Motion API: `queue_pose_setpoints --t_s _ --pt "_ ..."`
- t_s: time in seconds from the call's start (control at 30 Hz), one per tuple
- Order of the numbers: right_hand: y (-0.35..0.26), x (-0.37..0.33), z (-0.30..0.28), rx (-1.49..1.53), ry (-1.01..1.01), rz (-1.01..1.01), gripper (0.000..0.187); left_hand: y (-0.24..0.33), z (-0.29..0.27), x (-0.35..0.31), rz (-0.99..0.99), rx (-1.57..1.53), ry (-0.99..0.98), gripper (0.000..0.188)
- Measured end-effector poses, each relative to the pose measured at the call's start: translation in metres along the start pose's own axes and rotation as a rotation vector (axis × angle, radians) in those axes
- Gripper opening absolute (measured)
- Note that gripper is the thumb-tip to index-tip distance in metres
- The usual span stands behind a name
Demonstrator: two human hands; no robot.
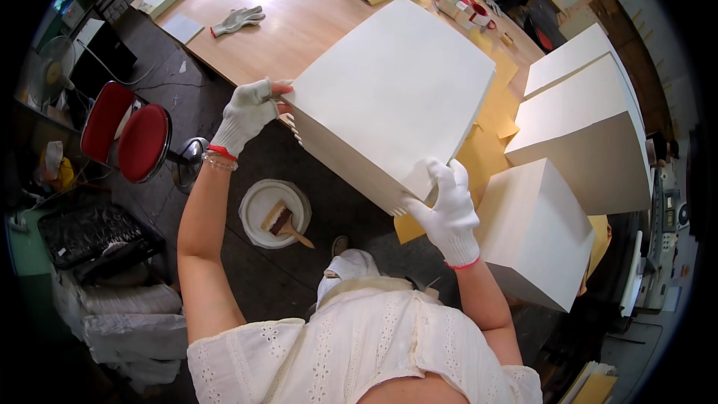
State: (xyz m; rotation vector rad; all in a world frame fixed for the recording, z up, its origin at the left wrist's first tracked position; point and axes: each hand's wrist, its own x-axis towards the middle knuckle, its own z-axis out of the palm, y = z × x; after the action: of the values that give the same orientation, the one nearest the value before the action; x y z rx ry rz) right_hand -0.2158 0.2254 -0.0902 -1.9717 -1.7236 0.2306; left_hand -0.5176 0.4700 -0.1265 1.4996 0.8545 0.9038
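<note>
The left hand [250, 114], gloved with bare fingertips, grips the near left corner of a thick white paper stack [389, 86], and the gloved right hand [449, 213], well apart, is clamped round its near right corner. The stack lies between and beyond both hands, its near edge slanting from the left hand toward the right, which is closer to the body; its long axis I cannot tell. A loose glove [238, 21] lies beyond the left hand, a brush [278, 221] below it, and a white block [535, 217] beside the right
</note>
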Motion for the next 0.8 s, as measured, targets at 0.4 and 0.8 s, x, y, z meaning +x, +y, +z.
queue_pose_setpoints --t_s 0.4,0.8 --pt "-0.008 -0.004 -0.006 -0.024 0.013 -0.069 0.074 0.029 0.008 -0.01 0.509 1.027 0.072 0.039" --pt "0.016 -0.045 -0.006 0.114 0.026 -0.137 0.084 0.074 0.089 -0.059 0.54 1.284 -0.141 0.046"
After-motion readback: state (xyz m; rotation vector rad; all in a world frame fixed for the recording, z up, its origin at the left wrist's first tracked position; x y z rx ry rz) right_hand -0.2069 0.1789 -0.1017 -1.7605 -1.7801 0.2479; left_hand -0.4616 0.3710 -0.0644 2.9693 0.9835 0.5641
